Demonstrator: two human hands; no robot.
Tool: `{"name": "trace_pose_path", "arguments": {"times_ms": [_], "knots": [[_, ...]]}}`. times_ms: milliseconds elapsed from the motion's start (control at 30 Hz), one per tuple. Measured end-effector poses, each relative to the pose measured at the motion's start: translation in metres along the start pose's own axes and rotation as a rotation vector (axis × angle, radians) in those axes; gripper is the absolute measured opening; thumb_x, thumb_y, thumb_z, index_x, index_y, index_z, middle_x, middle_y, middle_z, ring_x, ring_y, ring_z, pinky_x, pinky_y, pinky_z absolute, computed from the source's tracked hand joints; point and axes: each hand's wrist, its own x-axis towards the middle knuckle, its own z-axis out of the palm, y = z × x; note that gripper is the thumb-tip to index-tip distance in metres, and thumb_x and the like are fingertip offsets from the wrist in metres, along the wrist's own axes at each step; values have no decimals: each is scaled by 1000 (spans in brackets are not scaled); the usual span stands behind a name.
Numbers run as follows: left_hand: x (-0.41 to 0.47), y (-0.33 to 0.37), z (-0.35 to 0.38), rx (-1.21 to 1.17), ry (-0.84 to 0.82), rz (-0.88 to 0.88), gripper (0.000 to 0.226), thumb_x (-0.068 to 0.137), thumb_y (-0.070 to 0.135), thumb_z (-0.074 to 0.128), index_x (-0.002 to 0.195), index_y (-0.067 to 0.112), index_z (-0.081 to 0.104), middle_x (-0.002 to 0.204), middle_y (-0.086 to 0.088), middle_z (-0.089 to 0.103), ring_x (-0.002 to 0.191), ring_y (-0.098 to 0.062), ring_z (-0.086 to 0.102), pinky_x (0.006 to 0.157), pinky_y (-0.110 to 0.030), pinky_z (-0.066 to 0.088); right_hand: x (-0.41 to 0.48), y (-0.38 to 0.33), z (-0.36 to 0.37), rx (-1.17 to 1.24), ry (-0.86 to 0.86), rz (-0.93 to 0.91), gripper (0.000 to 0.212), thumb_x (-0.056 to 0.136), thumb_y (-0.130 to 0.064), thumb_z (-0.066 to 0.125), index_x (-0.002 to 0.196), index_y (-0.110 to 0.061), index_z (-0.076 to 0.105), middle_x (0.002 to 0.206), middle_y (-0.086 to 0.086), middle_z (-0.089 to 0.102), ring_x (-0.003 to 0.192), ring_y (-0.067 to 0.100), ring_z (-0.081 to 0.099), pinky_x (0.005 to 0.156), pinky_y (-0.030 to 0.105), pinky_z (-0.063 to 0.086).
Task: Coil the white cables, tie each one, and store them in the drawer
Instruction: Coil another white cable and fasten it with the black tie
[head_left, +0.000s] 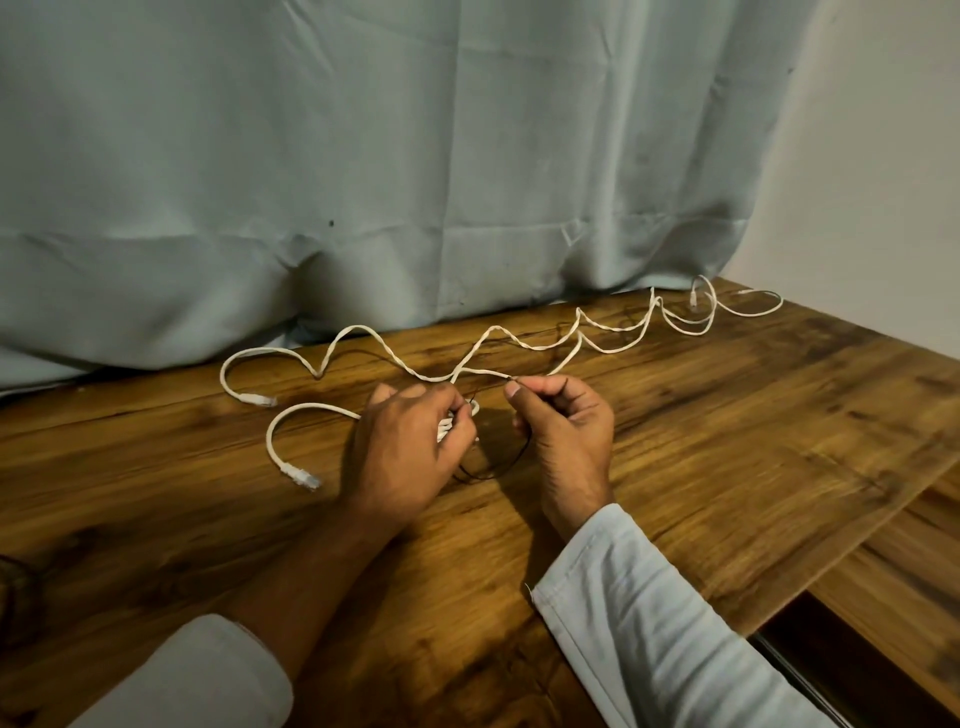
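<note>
The left hand is closed around a small bundle of white cable on the wooden table. Just right of that grip, the right hand pinches a thin dark string (it loops below both hands). A second cable snakes beyond the hands.

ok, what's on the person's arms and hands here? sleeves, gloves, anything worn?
Both hands are bare: no gloves, rings or watch visible on the left hand or right hand. Each arm wears a pale, light blue-grey sleeve. The left sleeve is pushed up toward the elbow; the right sleeve reaches to just short of the wrist.
</note>
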Motion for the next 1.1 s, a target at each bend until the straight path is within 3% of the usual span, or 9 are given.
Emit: {"name": "trace_pose_path", "arguments": {"times_ms": [167, 400, 633, 800, 933, 1100], "knots": [[-1, 2, -1, -14, 11, 13, 34, 93, 48, 42, 90, 26, 68, 83, 4, 67, 79, -22, 50, 69, -33, 35, -2, -1, 1, -3, -5, -10, 14, 83, 7, 77, 83, -7, 75, 67, 1, 70, 56, 9, 56, 55, 20, 48], [-1, 2, 1, -17, -35, 10, 32, 93, 49, 43, 91, 28, 67, 80, 5, 64, 80, -25, 53, 69, -41, 46, -3, -1, 1, -17, -39, -18, 23, 82, 8, 77, 79, -15, 78, 71, 2, 72, 60, 11, 58, 58, 21, 50], [0, 1, 4, -4, -76, 27, 33, 95, 50, 42, 94, 28, 66, 85, 4, 67, 82, -23, 57, 75, -46, 47, -6, -2, 2, -30, -69, -40, 21, 83, 10, 75, 79, -11, 75, 65, 0, 69, 57, 7, 58, 56, 19, 49], [0, 2, 3, -2, -79, 34, 33, 94, 50, 43, 95, 28, 67, 85, 4, 67, 84, -23, 56, 74, -44, 48, -5, -2, 0, -59, -101, -29, 17, 84, 10, 75, 83, -7, 75, 69, 1, 70, 61, 6, 60, 58, 20, 51], [0, 2, 2, 3, -80, 30, 33, 94, 51, 42, 97, 29, 67, 86, 4, 67, 84, -23, 56, 74, -46, 48, -4, 2, 2, -53, -130, 5, 25, 83, 10, 74, 79, -14, 75, 79, 6, 75, 73, 13, 67, 66, 25, 55], [-2, 3, 1, -11, -44, 35, 33, 95, 49, 43, 95, 27, 68, 83, 2, 67, 81, -25, 55, 70, -40, 45, -4, 1, 0, 25, -140, 49, 19, 85, 12, 71, 87, -7, 72, 72, 4, 72, 58, 8, 60, 57, 23, 50]]}}
